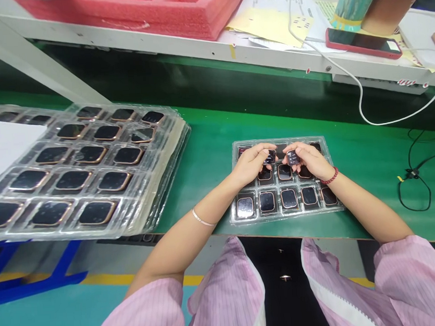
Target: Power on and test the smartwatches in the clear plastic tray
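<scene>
Both hands are raised over a clear plastic tray (289, 216) that lies on the green bench. My left hand (253, 163) is closed on a small square watch case (270, 157) with a lit dark screen. A similar watch case (293, 157), its screen also lit, is pinched in my right hand (311, 160). The two cases are held apart, side by side. Below them, several dark-screened watch cases with gold-coloured rims sit in the tray's pockets, such as one in the front row (289, 197). My hands hide part of the back rows.
At left stands a tall stack of clear trays (166, 171) filled with similar cases, a white sheet (7, 145) partly over it. A shelf above carries pink foam (225, 8), papers (267, 18) and a red-edged phone (363, 42). A white cable (362, 98) hangs down; a black cable (414, 174) lies right.
</scene>
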{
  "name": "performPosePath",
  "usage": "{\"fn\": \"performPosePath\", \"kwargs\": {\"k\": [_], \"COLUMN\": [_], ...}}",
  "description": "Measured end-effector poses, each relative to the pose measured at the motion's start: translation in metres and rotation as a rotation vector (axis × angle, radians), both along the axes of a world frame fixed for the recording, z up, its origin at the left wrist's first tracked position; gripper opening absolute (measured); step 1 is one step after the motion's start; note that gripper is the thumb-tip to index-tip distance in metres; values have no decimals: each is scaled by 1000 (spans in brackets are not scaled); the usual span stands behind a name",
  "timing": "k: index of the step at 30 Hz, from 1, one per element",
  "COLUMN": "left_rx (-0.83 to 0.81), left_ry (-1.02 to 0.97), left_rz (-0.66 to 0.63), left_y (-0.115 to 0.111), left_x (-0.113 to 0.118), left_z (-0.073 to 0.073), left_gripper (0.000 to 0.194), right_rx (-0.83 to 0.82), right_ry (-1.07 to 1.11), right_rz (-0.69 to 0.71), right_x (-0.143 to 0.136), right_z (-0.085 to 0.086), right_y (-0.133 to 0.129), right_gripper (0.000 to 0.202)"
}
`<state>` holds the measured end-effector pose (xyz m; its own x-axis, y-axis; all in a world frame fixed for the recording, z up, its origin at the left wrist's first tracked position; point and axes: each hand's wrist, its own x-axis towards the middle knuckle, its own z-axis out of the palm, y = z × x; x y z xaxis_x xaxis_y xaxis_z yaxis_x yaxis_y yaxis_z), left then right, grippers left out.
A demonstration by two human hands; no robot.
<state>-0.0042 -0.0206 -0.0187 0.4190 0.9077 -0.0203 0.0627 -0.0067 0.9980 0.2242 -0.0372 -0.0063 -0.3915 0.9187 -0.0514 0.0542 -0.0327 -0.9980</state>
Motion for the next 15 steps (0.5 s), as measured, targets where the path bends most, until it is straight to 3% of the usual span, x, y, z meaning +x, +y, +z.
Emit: {"fn": "performPosePath", "kwargs": {"k": [4,9,15], "left_rx": [70,71,41], "left_ry": [-32,-29,-20], "left_rz": [-1,-18,-17], "left_y": [1,0,-3], "left_x": [1,2,1], "left_z": [-4,-4,7], "left_gripper": [52,54,32], "right_rx": [41,82,66], "right_ry": [-26,-62,-59], "right_rz": [10,35,25], "right_x": [-1,-1,0], "right_z": [-2,-1,-1], "right_y": [0,-1,0], "right_gripper": [38,42,30]}}
